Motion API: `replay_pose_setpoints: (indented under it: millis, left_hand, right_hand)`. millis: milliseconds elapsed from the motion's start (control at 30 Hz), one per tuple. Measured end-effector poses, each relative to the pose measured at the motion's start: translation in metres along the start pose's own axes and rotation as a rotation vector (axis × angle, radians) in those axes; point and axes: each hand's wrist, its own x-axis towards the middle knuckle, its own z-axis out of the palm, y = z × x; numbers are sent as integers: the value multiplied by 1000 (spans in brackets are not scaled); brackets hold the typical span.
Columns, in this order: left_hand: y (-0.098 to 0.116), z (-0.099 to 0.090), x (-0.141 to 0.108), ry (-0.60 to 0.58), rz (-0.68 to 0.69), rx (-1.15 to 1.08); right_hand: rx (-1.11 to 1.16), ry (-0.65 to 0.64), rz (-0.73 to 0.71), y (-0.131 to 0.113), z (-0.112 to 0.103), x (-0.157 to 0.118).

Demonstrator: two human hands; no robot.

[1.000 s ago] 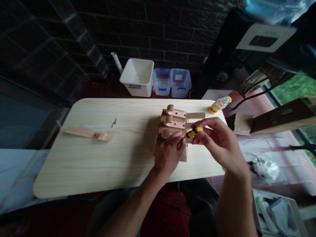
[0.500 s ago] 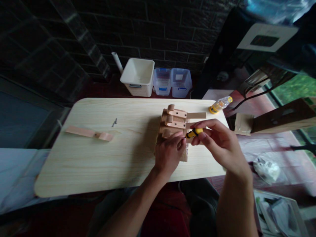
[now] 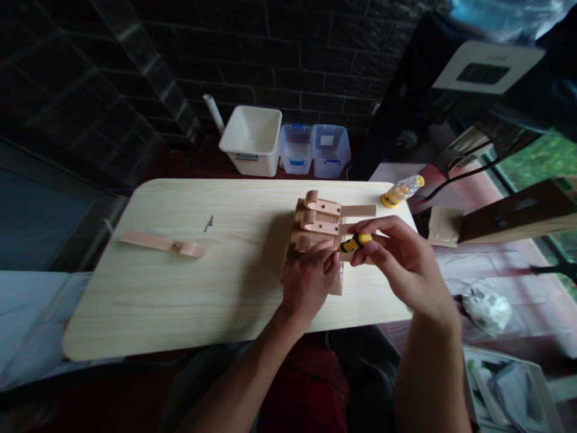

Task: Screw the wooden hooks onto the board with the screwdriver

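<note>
My right hand [image 3: 403, 261] has its fingers closed round the handle of a small yellow and black screwdriver [image 3: 355, 242]. The screwdriver's tip points left, to the fingertips of my left hand [image 3: 310, 278]. That hand rests on a wooden block [image 3: 336, 285], with thumb and forefinger bent together at the tip; whatever they pinch is hidden. Across the block lie wooden strips with curled ends. The far strip [image 3: 329, 207] and the middle strip [image 3: 320, 227] show dark screw holes or heads, while my hands partly cover the near strip [image 3: 303, 243].
Further left on the pale table [image 3: 180, 313] lie a loose wooden strip [image 3: 153, 240] and some screws [image 3: 208, 224]. A clear bottle-shaped case with yellow ends [image 3: 402, 191] lies by the far right corner. Beyond the table stand a white bin [image 3: 252, 153] and two clear plastic boxes [image 3: 331, 159].
</note>
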Motion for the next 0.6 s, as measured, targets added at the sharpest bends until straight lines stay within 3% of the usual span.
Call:
replay_pose_setpoints:
  millis: [233,600]
  left_hand:
    - [-4,4,-1,68,41,15]
    - [-1,1,0,7,10,-7]
  right_hand:
    - [-31,70,-35,-2,0,3]
    - [0,21,12,1,1,1]
